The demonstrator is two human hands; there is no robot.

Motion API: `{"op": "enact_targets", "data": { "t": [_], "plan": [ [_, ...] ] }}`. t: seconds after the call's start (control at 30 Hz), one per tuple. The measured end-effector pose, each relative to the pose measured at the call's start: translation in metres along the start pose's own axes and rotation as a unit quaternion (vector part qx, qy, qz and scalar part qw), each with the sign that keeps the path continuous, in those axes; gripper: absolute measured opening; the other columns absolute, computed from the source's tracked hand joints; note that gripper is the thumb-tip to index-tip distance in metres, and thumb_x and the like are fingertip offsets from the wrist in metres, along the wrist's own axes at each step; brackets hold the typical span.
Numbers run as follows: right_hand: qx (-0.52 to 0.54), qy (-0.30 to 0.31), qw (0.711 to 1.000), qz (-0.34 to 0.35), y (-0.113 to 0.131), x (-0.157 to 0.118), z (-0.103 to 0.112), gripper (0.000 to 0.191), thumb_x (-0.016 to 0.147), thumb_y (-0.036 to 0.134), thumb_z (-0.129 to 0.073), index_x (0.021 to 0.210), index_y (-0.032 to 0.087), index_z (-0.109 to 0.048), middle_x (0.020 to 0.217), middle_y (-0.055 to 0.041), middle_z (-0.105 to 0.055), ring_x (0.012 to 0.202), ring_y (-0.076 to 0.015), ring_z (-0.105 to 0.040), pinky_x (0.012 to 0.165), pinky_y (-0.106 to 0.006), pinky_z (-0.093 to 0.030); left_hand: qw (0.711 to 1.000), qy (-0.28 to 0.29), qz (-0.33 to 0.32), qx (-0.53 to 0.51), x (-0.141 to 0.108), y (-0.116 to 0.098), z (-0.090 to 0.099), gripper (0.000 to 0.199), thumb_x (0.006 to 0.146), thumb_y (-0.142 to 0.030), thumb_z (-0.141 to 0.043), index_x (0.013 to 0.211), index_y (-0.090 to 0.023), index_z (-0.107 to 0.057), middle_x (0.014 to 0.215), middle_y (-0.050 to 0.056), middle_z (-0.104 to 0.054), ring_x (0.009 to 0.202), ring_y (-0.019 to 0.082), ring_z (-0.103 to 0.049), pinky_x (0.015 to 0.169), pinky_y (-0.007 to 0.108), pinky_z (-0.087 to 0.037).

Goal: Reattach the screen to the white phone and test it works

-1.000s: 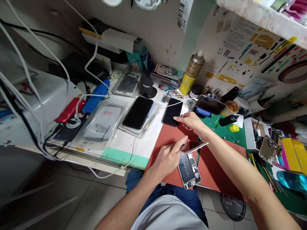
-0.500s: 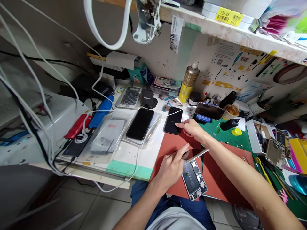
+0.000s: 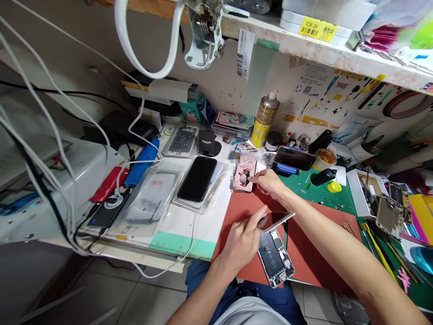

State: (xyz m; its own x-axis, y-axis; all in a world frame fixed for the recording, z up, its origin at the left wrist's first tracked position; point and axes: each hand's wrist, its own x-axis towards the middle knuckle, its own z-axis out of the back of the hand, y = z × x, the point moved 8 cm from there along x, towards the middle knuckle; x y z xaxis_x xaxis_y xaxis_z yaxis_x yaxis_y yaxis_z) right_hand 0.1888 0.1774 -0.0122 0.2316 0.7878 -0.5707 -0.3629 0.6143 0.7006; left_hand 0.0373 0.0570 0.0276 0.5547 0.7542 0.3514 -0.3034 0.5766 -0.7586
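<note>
Head view: the opened phone (image 3: 272,259) has its battery exposed and its screen (image 3: 277,219) raised, not laid flat; I can't tell what else is left. My left fingers (image 3: 256,217), nearly closed, pinch that screen's left edge, the body just nearer me. My right fingers (image 3: 259,178) grip nothing, index outstretched, touching the far, lit smartphone (image 3: 242,177).

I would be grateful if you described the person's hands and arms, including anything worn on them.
The left hand and right hand are gloveless, with no ring visible. The forearms are bare, with no watch or bracelet showing and no sleeve in view.
</note>
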Motion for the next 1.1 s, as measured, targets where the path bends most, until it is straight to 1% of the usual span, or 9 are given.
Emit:
{"op": "enact_targets", "data": {
  "t": [0.13,0.2,0.3,0.43,0.53,0.63,0.73,0.93,1.1],
  "plan": [
    [0.010,-0.005,1.000,0.007,0.002,-0.001,0.001,0.036,0.099,0.046,-0.069,0.080,0.017,-0.058,0.057,0.0082,-0.050,0.041,-0.0050,-0.039,0.038,-0.018,-0.028,1.000,-0.004,-0.007,-0.001,0.001,-0.001,0.000,0.061,0.095,-0.001,-0.045,0.152,-0.023,-0.041,0.129,0.004,-0.075,0.118,0.017,-0.073,0.098,0.031,-0.062],
    [0.013,-0.006,1.000,0.016,0.005,-0.003,0.001,0.041,0.093,0.049,-0.074,0.073,0.020,-0.054,0.053,0.0068,-0.049,0.040,-0.0066,-0.038,0.036,-0.022,-0.024,1.000,-0.006,-0.011,0.000,0.001,-0.002,0.000,0.061,0.095,-0.001,-0.045,0.152,-0.023,-0.041,0.130,0.004,-0.075,0.118,0.017,-0.073,0.099,0.031,-0.062],
    [0.005,0.004,1.000,0.029,0.007,-0.008,-0.003,0.049,0.080,0.052,-0.085,0.065,0.022,-0.049,0.047,0.0063,-0.045,0.040,-0.0074,-0.034,0.036,-0.024,-0.022,1.000,-0.007,-0.012,0.005,0.001,-0.001,0.000,0.062,0.096,-0.001,-0.046,0.153,-0.024,-0.040,0.131,0.004,-0.074,0.116,0.017,-0.074,0.098,0.031,-0.062],
    [-0.025,0.005,0.999,0.025,0.004,-0.010,-0.010,0.049,0.071,0.048,-0.091,0.063,0.023,-0.051,0.046,0.0076,-0.041,0.041,-0.0080,-0.030,0.038,-0.025,-0.020,1.000,-0.007,-0.017,0.004,0.000,0.000,-0.001,0.063,0.097,-0.002,-0.046,0.155,-0.023,-0.038,0.132,0.005,-0.074,0.119,0.018,-0.073,0.100,0.032,-0.062],
    [-0.047,-0.010,0.999,0.024,0.002,-0.007,-0.010,0.044,0.069,0.045,-0.092,0.065,0.022,-0.054,0.050,0.0074,-0.043,0.045,-0.0085,-0.033,0.042,-0.025,-0.021,1.000,-0.006,-0.020,0.004,-0.001,0.002,-0.002,0.064,0.096,-0.002,-0.046,0.156,-0.023,-0.038,0.133,0.005,-0.074,0.120,0.017,-0.072,0.101,0.032,-0.061],
    [-0.061,-0.019,0.998,0.028,0.003,-0.005,-0.009,0.041,0.067,0.042,-0.092,0.068,0.020,-0.058,0.056,0.0057,-0.049,0.051,-0.0093,-0.038,0.046,-0.024,-0.025,1.000,-0.007,-0.024,0.004,-0.002,0.002,-0.003,0.066,0.095,-0.001,-0.047,0.157,-0.023,-0.037,0.133,0.004,-0.073,0.121,0.016,-0.072,0.102,0.031,-0.061],
    [-0.071,-0.024,0.997,0.027,0.004,-0.005,-0.008,0.041,0.066,0.043,-0.093,0.069,0.020,-0.060,0.058,0.0045,-0.052,0.054,-0.0102,-0.042,0.048,-0.024,-0.027,1.000,-0.006,-0.026,0.006,-0.002,0.001,-0.002,0.067,0.095,0.000,-0.047,0.157,-0.023,-0.037,0.134,0.005,-0.073,0.120,0.016,-0.072,0.103,0.031,-0.060],
    [-0.084,-0.026,0.996,0.020,0.004,-0.005,-0.007,0.048,0.065,0.047,-0.095,0.064,0.021,-0.054,0.054,0.0050,-0.049,0.050,-0.0094,-0.038,0.046,-0.026,-0.025,1.000,-0.003,-0.022,0.001,0.000,-0.002,0.000,0.066,0.094,0.001,-0.045,0.155,-0.023,-0.039,0.133,0.006,-0.074,0.122,0.018,-0.071,0.103,0.031,-0.060],
    [-0.080,-0.028,0.996,0.021,0.004,-0.005,-0.007,0.049,0.065,0.047,-0.095,0.064,0.021,-0.054,0.054,0.0057,-0.048,0.048,-0.0083,-0.035,0.045,-0.025,-0.024,1.000,-0.001,-0.017,-0.004,0.000,-0.002,-0.001,0.066,0.094,0.002,-0.045,0.155,-0.023,-0.038,0.134,0.005,-0.073,0.122,0.017,-0.071,0.104,0.030,-0.060]
  ]
}}
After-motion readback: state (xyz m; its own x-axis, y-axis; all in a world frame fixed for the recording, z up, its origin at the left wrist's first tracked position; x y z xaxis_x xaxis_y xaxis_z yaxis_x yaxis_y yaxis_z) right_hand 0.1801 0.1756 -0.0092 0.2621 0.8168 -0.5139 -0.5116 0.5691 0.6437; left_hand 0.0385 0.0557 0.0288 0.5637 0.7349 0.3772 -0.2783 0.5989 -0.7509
